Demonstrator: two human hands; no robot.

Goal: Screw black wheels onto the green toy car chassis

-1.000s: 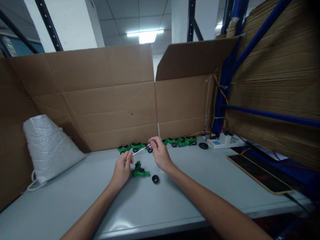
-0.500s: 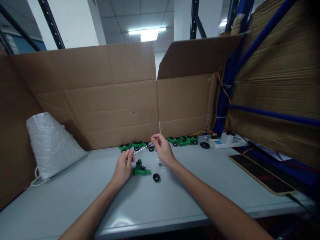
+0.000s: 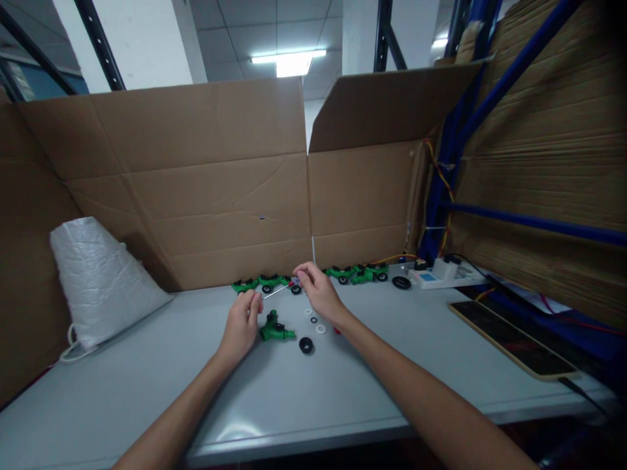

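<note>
My left hand (image 3: 241, 324) and my right hand (image 3: 317, 292) each pinch one end of a thin metal rod (image 3: 275, 292) held above the grey table (image 3: 343, 385). The rod slants up from the left fingers to the right fingers, where its end looks red. Just below the hands lies a green toy car part (image 3: 275, 330). A loose black wheel (image 3: 306, 344) and a few small rings (image 3: 317, 324) rest to its right on the table.
A row of green toy cars (image 3: 267, 283) and more of them (image 3: 360, 273) line the cardboard wall (image 3: 196, 196) at the back. A white woven sack (image 3: 98, 281) stands at left. A black wheel (image 3: 401, 282), a power strip (image 3: 434, 277) and a dark flat board (image 3: 512, 339) lie at right.
The view has shifted slightly. Both hands stay pinched on the rod; the right hand has lifted off the small rings, which now show on the table.
</note>
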